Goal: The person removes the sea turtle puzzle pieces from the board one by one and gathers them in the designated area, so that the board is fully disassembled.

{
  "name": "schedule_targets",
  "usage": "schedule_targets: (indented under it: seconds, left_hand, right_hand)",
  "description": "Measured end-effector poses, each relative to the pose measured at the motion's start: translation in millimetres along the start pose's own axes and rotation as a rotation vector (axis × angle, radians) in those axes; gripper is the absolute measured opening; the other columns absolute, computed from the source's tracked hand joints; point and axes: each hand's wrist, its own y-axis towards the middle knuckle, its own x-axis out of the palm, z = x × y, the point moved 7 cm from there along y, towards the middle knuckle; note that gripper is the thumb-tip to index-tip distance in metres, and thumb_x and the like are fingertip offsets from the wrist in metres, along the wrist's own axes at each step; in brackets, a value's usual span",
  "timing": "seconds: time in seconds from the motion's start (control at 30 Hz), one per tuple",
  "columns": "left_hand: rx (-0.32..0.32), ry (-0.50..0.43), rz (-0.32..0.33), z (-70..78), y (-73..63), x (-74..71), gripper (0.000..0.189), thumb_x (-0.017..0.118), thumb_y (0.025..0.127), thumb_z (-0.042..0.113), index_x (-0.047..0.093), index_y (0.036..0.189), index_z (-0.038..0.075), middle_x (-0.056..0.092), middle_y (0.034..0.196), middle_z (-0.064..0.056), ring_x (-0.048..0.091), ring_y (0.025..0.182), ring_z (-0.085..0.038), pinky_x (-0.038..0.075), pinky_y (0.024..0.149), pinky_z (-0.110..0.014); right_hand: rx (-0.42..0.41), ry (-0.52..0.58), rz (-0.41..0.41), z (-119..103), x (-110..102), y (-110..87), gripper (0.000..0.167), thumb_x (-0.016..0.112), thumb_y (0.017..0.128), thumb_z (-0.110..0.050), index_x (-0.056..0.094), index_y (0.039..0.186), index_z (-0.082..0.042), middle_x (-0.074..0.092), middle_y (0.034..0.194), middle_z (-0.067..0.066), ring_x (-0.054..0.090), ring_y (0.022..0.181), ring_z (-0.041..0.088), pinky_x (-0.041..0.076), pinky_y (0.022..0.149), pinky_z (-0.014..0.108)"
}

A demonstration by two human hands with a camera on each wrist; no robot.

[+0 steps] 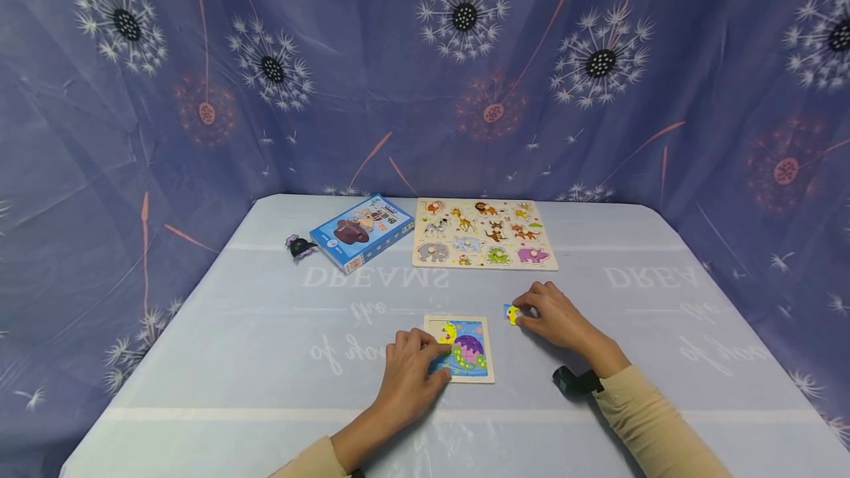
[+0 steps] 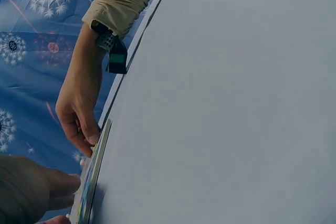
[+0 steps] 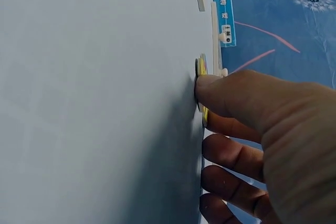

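Note:
A small square jigsaw puzzle point(image 1: 470, 351) in a pale wooden frame lies on the table, its picture showing a yellow figure and a purple-topped egg. Over its left side rests my left hand point(image 1: 413, 371), index finger and thumb spread on the puzzle; in the left wrist view those fingers point(image 2: 63, 184) lie along the board. Right of the frame, my right hand point(image 1: 553, 319) pinches a yellow and blue puzzle piece point(image 1: 511, 313) between thumb and fingers. In the right wrist view the piece point(image 3: 203, 114) appears edge-on, partly covered by the thumb, close over the tabletop.
Behind the small puzzle lies a larger animal peg puzzle point(image 1: 488, 265) with knobbed pieces. A blue box point(image 1: 361, 231) sits to its left, with a small black and purple object point(image 1: 300, 246) beside it. A patterned curtain point(image 1: 372, 80) hangs behind the table.

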Motion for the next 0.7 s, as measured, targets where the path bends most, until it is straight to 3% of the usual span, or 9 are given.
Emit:
schedule_targets:
  seconds: [0.3,0.47,0.7]
  left_hand:
    - [-0.002,0.026,-0.038,0.8,0.6,7.1,0.030,0.073,0.077,0.021,0.072,0.106,0.015,0.052,0.099,0.003,0.037,0.093,-0.014,0.026,0.079,-0.034]
    - [-0.002,0.038,-0.047,-0.1,-0.1,7.4,0.030,0.073,0.077,0.021,0.072,0.107,0.016,0.052,0.100,0.002,0.038,0.093,-0.014,0.027,0.079,-0.034]
    - [0.001,0.051,-0.061,0.1,0.3,8.6,0.030,0.073,0.078,0.023,0.071,0.108,0.017,0.052,0.101,0.002,0.039,0.094,-0.015,0.028,0.078,-0.035]
  right_hand:
    - [-0.008,-0.023,-0.011,-5,-1,0.1,0.031,0.075,0.076,-0.022,0.071,0.104,-0.008,0.058,0.089,0.001,0.045,0.086,0.016,0.039,0.078,0.036]
    - [-0.096,-0.002,0.025,-27,-5,3.1,0.031,0.077,0.076,-0.021,0.071,0.104,-0.009,0.058,0.090,0.002,0.043,0.084,0.015,0.037,0.075,0.033]
    - [-0.249,0.081,-0.113,-64,7,17.0,0.032,0.074,0.080,-0.028,0.069,0.110,-0.018,0.059,0.094,-0.003,0.041,0.086,0.010,0.036,0.076,0.029]
